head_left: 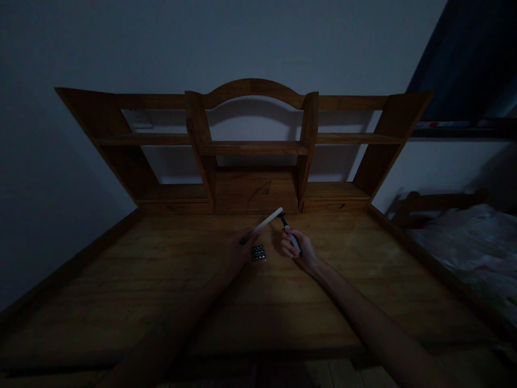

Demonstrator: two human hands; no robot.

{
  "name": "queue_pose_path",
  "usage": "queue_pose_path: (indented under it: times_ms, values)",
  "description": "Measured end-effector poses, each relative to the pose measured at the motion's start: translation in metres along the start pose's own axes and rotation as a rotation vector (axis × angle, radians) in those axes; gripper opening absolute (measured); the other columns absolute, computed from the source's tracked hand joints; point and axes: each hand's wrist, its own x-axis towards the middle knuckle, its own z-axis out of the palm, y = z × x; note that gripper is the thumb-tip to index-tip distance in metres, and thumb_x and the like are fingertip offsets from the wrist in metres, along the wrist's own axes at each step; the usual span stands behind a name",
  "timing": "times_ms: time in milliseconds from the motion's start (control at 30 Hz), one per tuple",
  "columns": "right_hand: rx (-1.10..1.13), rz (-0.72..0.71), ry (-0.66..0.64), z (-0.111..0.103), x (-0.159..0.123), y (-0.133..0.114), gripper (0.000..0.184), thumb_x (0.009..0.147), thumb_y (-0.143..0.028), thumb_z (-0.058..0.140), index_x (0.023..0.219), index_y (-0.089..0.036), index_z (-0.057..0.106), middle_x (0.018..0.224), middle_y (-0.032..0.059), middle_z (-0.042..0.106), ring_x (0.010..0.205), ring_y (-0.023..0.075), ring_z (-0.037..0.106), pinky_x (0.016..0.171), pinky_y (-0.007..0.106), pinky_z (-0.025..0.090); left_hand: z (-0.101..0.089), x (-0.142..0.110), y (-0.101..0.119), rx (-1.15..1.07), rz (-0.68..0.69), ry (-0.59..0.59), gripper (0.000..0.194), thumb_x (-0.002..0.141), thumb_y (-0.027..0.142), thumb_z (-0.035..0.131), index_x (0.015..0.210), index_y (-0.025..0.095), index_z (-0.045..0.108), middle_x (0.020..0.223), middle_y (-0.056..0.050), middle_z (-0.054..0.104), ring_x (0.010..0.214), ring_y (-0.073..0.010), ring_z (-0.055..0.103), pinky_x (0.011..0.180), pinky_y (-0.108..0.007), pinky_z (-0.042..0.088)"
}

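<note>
My left hand (241,245), dim and partly blurred, is closed around the lower end of a slim white stick (267,220) with a dark end. The stick slants up to the right over the wooden desk. Wrapped round a grey-handled tool with a black head (294,243), like a razor, are the fingers of my right hand (299,249). The tool's head meets or nearly meets the stick's tip; contact cannot be made out. Between my hands, close to the left one, a small black pack (258,253) with rows of shiny pieces lies on the desk.
The wooden desk (181,302) has a raised ledge on each side. Along its back stands a wooden shelf unit (254,147) against the wall. At the right, beyond the ledge, lies a pale plastic-like heap (472,248). A dark curtain (464,64) hangs at upper right.
</note>
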Motion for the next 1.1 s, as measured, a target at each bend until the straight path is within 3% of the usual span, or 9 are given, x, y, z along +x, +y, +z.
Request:
queue_pose_path:
  times_ms: [167,433,800,1100]
  values:
    - [0.007,0.020,0.007,-0.0003,-0.0002,-0.0007,0.027,0.085,-0.031,0.043,0.060,-0.020,0.039,0.034,-0.0093,0.026,0.029,0.0065,0.014,0.033,0.019,0.018,-0.0013,0.0035,-0.0040,-0.035,-0.049,0.032,0.038,0.080,0.048,0.058,0.106,0.022,0.068,0.103,-0.005,0.070,0.093,-0.0225,0.065,0.083,-0.035,0.051]
    - [0.011,0.011,-0.019,-0.0054,0.0025,0.0027,0.028,0.086,-0.032,0.041,0.060,-0.020,0.041,0.033,-0.0089,0.027,0.029,0.0075,0.015,0.032,0.020,0.017,0.0040,-0.0001,-0.0031,-0.024,-0.013,-0.098,0.039,0.082,0.049,0.056,0.107,0.022,0.068,0.103,-0.004,0.070,0.091,-0.0219,0.066,0.083,-0.034,0.050]
    - [0.013,0.020,-0.015,-0.0068,0.0029,0.0051,0.028,0.086,-0.031,0.039,0.061,-0.020,0.042,0.033,-0.0086,0.028,0.029,0.0071,0.018,0.035,0.021,0.019,0.0038,-0.0003,-0.0021,-0.008,-0.015,-0.022,0.037,0.082,0.049,0.055,0.105,0.024,0.068,0.103,-0.004,0.071,0.091,-0.0215,0.065,0.081,-0.032,0.049]
    - [0.035,0.031,-0.022,-0.0070,0.0028,0.0043,0.028,0.087,-0.030,0.039,0.061,-0.020,0.042,0.033,-0.0085,0.028,0.028,0.0068,0.016,0.033,0.020,0.017,0.0009,-0.0014,0.0015,-0.036,-0.007,-0.056,0.039,0.083,0.050,0.053,0.105,0.021,0.068,0.100,-0.004,0.071,0.088,-0.0215,0.065,0.077,-0.031,0.049]
